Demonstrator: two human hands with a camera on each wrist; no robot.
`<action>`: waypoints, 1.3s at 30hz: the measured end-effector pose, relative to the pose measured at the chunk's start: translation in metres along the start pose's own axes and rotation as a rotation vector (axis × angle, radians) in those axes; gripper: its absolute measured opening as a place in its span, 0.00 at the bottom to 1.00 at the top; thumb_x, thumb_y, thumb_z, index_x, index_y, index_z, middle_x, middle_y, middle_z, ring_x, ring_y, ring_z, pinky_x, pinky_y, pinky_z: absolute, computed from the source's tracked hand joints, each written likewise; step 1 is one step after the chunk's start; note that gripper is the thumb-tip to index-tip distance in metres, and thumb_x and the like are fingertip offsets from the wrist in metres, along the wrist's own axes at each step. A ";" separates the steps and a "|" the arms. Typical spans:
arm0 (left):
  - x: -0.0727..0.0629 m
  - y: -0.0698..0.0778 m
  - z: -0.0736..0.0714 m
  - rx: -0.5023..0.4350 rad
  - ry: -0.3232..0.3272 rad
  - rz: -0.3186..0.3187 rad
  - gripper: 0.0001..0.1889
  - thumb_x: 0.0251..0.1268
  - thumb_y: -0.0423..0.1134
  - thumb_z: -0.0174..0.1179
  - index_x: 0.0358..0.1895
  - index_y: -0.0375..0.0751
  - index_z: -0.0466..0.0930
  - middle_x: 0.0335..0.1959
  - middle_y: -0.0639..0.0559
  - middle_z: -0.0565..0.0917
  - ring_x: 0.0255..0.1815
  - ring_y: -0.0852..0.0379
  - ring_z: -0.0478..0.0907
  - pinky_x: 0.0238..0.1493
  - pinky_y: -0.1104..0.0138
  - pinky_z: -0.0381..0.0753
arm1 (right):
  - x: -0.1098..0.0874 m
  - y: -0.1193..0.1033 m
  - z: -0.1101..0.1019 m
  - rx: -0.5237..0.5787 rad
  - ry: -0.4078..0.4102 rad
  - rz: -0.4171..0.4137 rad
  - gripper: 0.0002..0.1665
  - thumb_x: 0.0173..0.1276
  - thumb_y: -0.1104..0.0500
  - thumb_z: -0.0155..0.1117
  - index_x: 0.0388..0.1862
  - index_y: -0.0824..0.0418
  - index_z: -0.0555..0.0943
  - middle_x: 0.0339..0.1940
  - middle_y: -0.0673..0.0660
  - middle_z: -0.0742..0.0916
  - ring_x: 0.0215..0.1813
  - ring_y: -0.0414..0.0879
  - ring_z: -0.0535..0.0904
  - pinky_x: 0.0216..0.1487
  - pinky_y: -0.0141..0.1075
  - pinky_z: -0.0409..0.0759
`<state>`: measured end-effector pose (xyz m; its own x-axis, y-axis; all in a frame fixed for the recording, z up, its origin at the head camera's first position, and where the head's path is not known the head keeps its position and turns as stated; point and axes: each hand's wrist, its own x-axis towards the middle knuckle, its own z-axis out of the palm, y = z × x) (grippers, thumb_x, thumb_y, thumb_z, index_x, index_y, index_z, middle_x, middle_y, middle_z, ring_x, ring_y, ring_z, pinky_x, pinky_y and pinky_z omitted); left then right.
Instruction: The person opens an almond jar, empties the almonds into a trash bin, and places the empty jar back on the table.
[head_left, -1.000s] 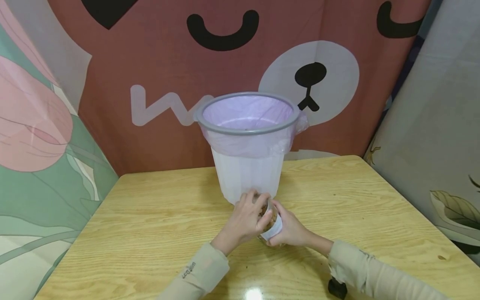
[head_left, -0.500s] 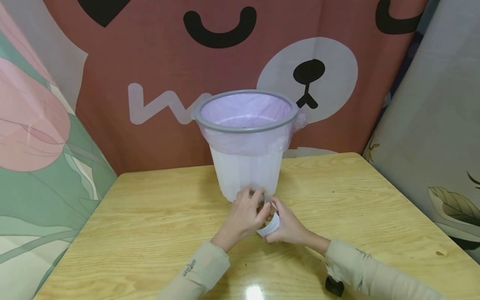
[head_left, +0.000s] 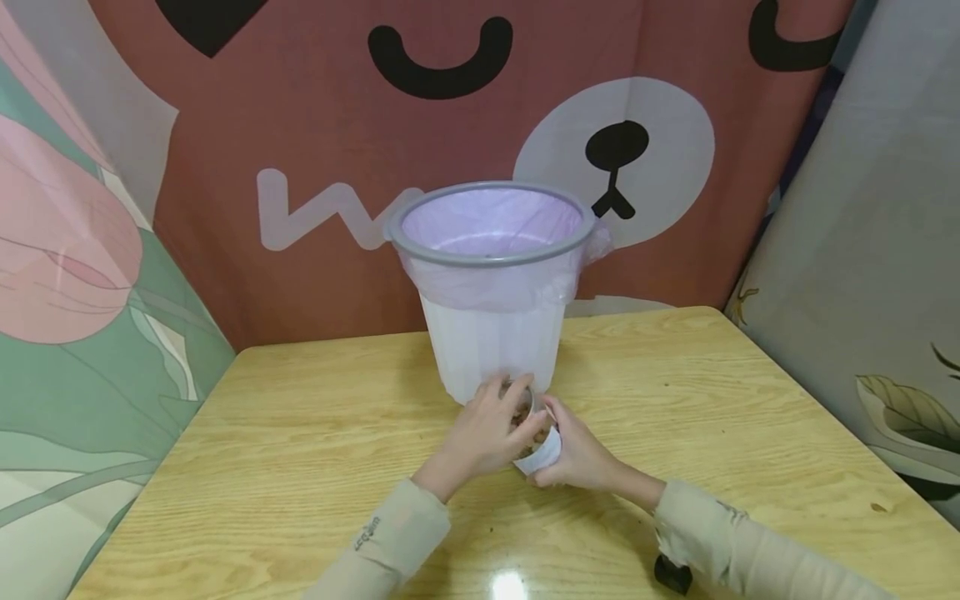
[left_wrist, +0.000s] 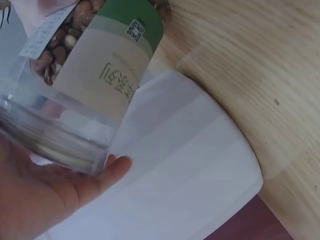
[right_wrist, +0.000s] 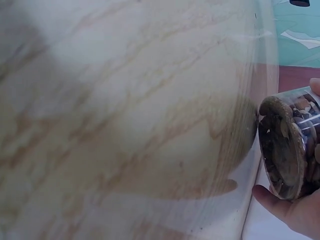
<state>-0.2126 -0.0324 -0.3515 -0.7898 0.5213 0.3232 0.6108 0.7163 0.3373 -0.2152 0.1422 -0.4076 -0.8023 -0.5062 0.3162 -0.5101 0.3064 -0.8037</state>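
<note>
A clear jar (head_left: 522, 417) of brown nut-like or bean-like pieces is tilted between my two hands, in front of the white bin (head_left: 495, 342). My left hand (head_left: 480, 433) grips its top end, fingers spread over the far side and thumb on the near side. The right hand (head_left: 579, 452) holds the jar's body from the right, around its white label. In the left wrist view, the jar (left_wrist: 105, 65) shows a green and white label and a clear lid end by my thumb. In the right wrist view, its base (right_wrist: 282, 150) faces the camera.
The bin has a grey rim (head_left: 487, 260) and a pinkish-lilac liner (head_left: 480, 287) folded over it. It stands on a wood-grain table (head_left: 322, 433). A small black object (head_left: 672, 573) sits by the right sleeve. Printed curtains (head_left: 315, 125) hang behind and at the sides.
The left wrist has shifted slightly left and the left thumb has moved a little on the jar. Both hands keep their hold; the jar appears slightly farther forward. The head view has shifted slightly.
</note>
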 end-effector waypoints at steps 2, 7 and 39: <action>-0.001 -0.001 -0.003 -0.019 -0.010 0.018 0.29 0.67 0.56 0.34 0.66 0.45 0.57 0.63 0.36 0.59 0.63 0.42 0.57 0.53 0.50 0.65 | 0.000 0.004 0.000 -0.007 0.000 -0.001 0.57 0.38 0.64 0.74 0.65 0.60 0.52 0.49 0.56 0.74 0.39 0.44 0.76 0.36 0.36 0.77; -0.002 -0.004 -0.008 -0.043 0.022 0.101 0.29 0.63 0.50 0.39 0.65 0.40 0.59 0.62 0.39 0.62 0.63 0.46 0.57 0.57 0.53 0.62 | -0.001 0.004 0.000 0.003 0.007 -0.006 0.58 0.37 0.64 0.74 0.65 0.61 0.52 0.48 0.55 0.75 0.40 0.45 0.76 0.38 0.37 0.76; -0.003 -0.016 -0.008 -0.014 0.038 0.141 0.29 0.67 0.54 0.41 0.62 0.35 0.63 0.59 0.42 0.66 0.61 0.49 0.61 0.59 0.58 0.61 | -0.001 0.002 0.000 -0.045 0.004 0.015 0.59 0.35 0.62 0.76 0.66 0.59 0.52 0.50 0.54 0.74 0.43 0.44 0.75 0.41 0.36 0.75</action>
<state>-0.2195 -0.0496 -0.3513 -0.6938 0.5978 0.4015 0.7163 0.6306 0.2988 -0.2155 0.1436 -0.4094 -0.8111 -0.4980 0.3068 -0.5117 0.3499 -0.7847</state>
